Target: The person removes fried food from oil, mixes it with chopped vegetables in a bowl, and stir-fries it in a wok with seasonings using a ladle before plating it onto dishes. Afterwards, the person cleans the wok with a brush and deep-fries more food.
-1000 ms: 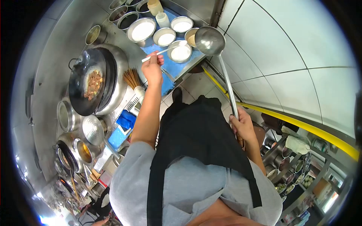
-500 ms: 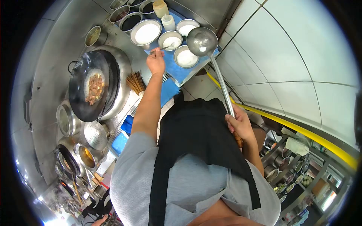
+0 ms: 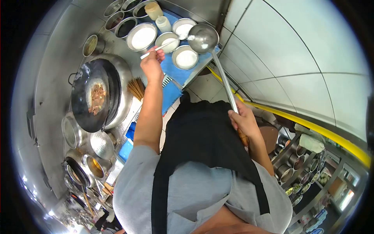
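My left hand [image 3: 152, 67] is closed on a slim spoon [image 3: 159, 48], its tip above a metal bowl of white powder [image 3: 167, 44]. Beside that bowl stand others, including a second bowl of white contents [image 3: 185, 59] and a larger bowl of white contents [image 3: 142, 37]. In my right hand [image 3: 244, 120] is a long-handled ladle [image 3: 223, 73], gripped near its wooden end. The ladle's round cup is raised at the right of the bowls; a little white shows at its left edge. Left of my forearm, a black wok [image 3: 83, 105] holds cooked meat pieces [image 3: 97, 98].
Squeeze bottles [image 3: 163, 24] and dark sauce pots [image 3: 126, 27] stand behind the bowls. A bamboo brush [image 3: 136, 88] lies near my left forearm. A perforated strainer [image 3: 102, 144] and a pot of orange liquid [image 3: 94, 167] are lower left. A tiled wall [image 3: 288, 58] rises on the right.
My left hand has lifted the spoon from the white powder and swung its tip toward the ladle's cup. The view has shifted slightly; the ladle remains in my right hand.
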The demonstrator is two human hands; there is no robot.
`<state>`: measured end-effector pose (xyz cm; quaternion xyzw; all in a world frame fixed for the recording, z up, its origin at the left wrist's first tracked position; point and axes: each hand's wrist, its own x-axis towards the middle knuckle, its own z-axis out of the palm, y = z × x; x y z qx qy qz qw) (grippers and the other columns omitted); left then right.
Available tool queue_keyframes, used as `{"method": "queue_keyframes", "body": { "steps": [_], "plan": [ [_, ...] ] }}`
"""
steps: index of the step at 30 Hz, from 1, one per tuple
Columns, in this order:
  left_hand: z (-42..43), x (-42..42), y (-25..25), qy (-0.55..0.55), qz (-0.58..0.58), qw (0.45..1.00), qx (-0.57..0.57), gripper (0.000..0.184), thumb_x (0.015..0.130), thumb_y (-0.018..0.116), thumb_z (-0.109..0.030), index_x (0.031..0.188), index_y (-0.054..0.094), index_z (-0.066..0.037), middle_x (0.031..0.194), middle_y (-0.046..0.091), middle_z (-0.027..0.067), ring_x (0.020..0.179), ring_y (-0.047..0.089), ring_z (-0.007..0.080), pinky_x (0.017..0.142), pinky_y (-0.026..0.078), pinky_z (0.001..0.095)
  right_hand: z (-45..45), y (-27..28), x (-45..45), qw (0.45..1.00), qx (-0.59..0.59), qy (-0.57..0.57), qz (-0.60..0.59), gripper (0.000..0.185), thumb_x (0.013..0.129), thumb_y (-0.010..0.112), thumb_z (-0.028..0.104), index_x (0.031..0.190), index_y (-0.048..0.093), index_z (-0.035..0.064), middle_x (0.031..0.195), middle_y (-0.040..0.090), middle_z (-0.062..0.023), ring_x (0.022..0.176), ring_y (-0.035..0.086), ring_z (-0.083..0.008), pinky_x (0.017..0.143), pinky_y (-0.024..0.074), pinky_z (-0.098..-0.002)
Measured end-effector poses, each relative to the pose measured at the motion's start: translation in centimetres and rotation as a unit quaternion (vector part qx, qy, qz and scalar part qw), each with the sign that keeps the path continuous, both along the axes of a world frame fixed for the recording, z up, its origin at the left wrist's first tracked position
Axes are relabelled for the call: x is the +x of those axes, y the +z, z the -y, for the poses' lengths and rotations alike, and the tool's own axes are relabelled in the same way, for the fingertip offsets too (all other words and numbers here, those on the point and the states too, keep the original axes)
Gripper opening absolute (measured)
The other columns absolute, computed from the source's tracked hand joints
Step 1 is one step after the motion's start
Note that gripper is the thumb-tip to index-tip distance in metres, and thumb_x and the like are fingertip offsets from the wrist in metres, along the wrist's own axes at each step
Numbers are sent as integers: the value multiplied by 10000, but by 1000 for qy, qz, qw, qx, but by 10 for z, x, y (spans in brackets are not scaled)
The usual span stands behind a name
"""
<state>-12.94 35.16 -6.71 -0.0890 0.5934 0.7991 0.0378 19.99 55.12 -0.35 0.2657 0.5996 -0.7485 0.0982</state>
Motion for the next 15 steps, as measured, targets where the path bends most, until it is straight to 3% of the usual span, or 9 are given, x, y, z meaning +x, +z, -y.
{"method": "queue_keyframes", "body": {
  "steps": [3,7,15],
  "plan": [
    [-7,-9,-13,28,-17,999,-37,252,1038,580,-169,1134,695,34,887,718,103,730,644,142,668,520,270,-6,0,3,999,-37,-20,-6,398,990,589,56,1379,513,14,662,493,23,472,462,-70,434,383,-242],
    [-32,-2,-37,-48,-121,988,-87,269,1037,592,-206,1083,719,26,818,722,70,686,645,117,641,526,262,-12,2,23,997,-47,-58,-2,427,986,592,58,1403,508,22,675,498,17,468,462,-73,431,380,-241],
    [-87,1,-101,-129,-145,951,-239,268,1041,594,-216,1055,733,13,851,745,89,740,692,137,668,554,280,-24,1,57,993,-30,-110,7,520,967,556,0,1479,466,18,687,508,3,466,459,-73,427,378,-237]
  ]
}}
